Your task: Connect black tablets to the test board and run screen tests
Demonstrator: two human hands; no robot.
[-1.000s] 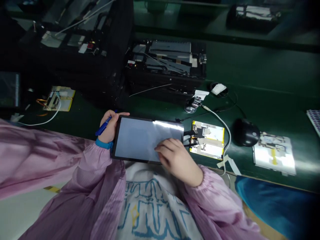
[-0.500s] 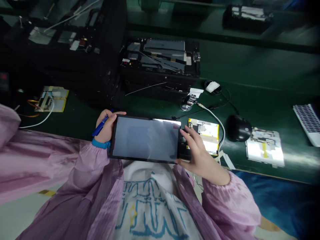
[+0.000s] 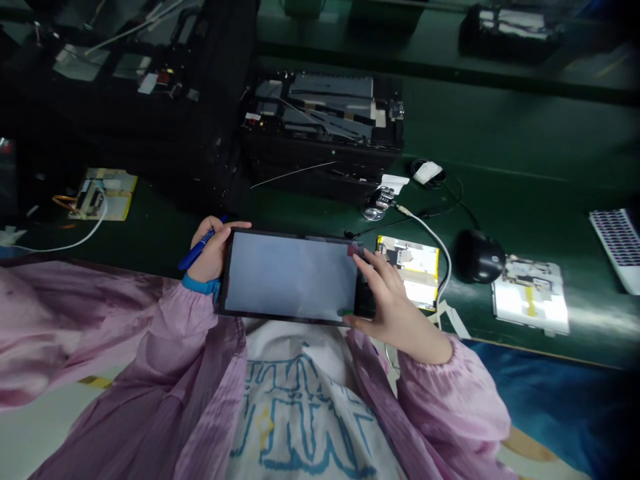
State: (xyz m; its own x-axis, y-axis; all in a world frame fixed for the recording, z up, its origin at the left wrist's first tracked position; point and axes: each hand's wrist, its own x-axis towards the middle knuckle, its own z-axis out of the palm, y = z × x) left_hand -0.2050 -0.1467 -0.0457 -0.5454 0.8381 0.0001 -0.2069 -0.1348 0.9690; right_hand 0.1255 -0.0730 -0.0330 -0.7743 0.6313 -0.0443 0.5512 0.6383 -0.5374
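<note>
A green workbench [image 3: 525,153] stretches across the view from above. At its far side sit two black trays of opened electronics [image 3: 323,127]. Near the bench's front edge, to the right of the hands, lie a yellow-backed circuit board [image 3: 417,267], a white cable [image 3: 440,247] curving past it, a black computer mouse [image 3: 479,257], a second board with pale tape [image 3: 531,297] and, at the far right edge, part of a keyboard [image 3: 617,247]. Far left lies another small board with an orange wire [image 3: 97,193].

A person in a pink smock holds a tablet [image 3: 290,277] flat, screen up, over the lap at the bench's front edge. The left hand [image 3: 210,250] grips the tablet's left short edge, thumb on top, with a blue pen [image 3: 197,245] tucked between its fingers. The right hand [image 3: 387,300] spreads around the tablet's right short edge, fingers along the far corner and thumb under the near corner, clasping it.

A second ago the right hand lay palm down on the screen's right half; it has since moved out to the edge. The bright glare on the glass is gone, and the screen now shows an even grey.
</note>
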